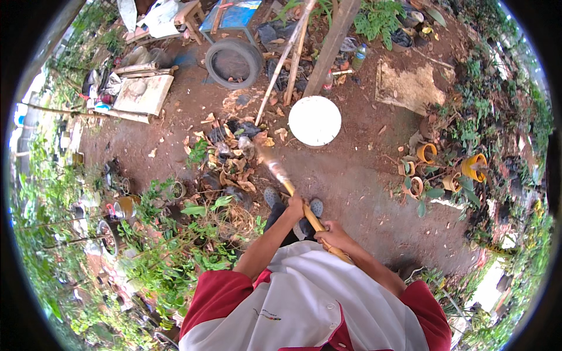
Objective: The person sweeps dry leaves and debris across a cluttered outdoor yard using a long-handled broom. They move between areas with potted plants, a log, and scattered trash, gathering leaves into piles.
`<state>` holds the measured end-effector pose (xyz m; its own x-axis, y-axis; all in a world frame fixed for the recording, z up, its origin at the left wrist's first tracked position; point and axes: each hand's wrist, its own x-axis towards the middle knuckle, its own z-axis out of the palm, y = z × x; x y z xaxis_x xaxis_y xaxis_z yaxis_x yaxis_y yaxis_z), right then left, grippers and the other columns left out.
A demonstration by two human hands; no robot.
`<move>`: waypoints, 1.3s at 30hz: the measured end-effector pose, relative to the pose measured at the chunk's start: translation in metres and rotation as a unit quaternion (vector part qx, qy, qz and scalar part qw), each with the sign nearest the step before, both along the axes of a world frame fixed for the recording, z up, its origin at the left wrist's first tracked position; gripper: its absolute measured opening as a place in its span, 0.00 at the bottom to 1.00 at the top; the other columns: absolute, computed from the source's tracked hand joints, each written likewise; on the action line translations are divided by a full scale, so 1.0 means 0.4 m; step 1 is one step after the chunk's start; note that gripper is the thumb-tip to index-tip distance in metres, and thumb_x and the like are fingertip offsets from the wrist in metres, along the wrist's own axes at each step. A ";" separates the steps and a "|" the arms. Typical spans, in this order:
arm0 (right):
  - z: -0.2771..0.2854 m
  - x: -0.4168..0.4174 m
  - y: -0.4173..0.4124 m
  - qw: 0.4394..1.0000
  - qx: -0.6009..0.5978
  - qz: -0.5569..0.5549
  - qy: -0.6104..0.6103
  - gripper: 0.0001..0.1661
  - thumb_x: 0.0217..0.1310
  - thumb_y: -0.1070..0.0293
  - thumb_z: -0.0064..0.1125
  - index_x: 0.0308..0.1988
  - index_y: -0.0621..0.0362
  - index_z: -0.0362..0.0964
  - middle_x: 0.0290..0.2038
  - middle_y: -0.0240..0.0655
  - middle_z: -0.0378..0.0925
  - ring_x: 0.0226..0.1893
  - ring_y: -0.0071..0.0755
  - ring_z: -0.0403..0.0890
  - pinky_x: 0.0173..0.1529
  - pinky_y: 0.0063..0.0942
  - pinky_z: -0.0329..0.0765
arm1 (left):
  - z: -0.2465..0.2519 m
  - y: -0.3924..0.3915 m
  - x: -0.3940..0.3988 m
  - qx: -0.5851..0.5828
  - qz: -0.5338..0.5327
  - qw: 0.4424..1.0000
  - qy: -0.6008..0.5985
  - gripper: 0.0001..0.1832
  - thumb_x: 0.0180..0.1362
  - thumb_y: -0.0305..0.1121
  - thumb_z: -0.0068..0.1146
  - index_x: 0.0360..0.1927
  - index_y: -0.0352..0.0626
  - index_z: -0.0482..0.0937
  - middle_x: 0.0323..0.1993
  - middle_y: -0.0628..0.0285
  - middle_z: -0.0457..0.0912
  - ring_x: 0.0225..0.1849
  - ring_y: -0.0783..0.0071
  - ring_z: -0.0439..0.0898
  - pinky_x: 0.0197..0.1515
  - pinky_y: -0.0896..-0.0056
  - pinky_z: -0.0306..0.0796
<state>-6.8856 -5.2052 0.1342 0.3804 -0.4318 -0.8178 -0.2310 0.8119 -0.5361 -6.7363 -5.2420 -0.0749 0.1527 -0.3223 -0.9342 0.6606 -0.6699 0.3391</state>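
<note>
Both my hands grip the yellowish pole (313,218) of a long-handled tool, probably a broom, slanting from my waist to the ground at upper left. My left hand (296,207) is wrapped around the pole lower down, above my shoes. Closer to my waist, my right hand (332,235) closes on its upper part. Whitish wrapping (277,170) surrounds the pole near its far end, which is too blurred to make out. That end is beside a heap of dry leaves (235,169) mixed with dark and clear plastic scraps.
A round white object (315,121), perhaps a bucket or lid, stands ahead by a leaning wooden post (329,52). Farther left is a tyre (233,63). Plants (189,245) crowd my left; yellow pots (474,167) are at right. A worn board (408,85) lies on the soil.
</note>
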 end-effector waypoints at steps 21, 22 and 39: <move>0.068 0.551 -0.339 0.996 0.068 -0.026 0.046 0.04 0.49 0.74 0.55 0.25 0.62 0.69 0.14 0.30 0.68 0.09 0.21 0.67 0.13 0.21 0.63 | -0.123 -0.168 0.315 0.080 -0.148 0.967 -0.191 0.15 0.58 0.40 0.46 0.30 0.37 0.74 0.21 0.59 0.74 0.26 0.68 0.77 0.24 0.66 0.71; 0.091 0.581 -0.345 0.996 0.026 -0.001 0.080 0.04 0.49 0.74 0.55 0.26 0.63 0.69 0.13 0.29 0.67 0.09 0.21 0.67 0.13 0.21 0.64 | -0.106 -0.186 0.322 0.084 -0.136 0.979 -0.127 0.13 0.57 0.40 0.48 0.28 0.40 0.72 0.18 0.61 0.72 0.22 0.68 0.74 0.22 0.65 0.70; 0.057 0.836 -0.461 0.991 0.099 -0.041 0.074 0.13 0.51 0.75 0.54 0.39 0.66 0.67 0.17 0.30 0.69 0.10 0.19 0.67 0.13 0.17 0.61 | 0.042 -0.349 0.651 0.104 -0.066 0.992 0.012 0.10 0.54 0.36 0.49 0.31 0.39 0.72 0.17 0.60 0.69 0.17 0.66 0.72 0.21 0.61 0.71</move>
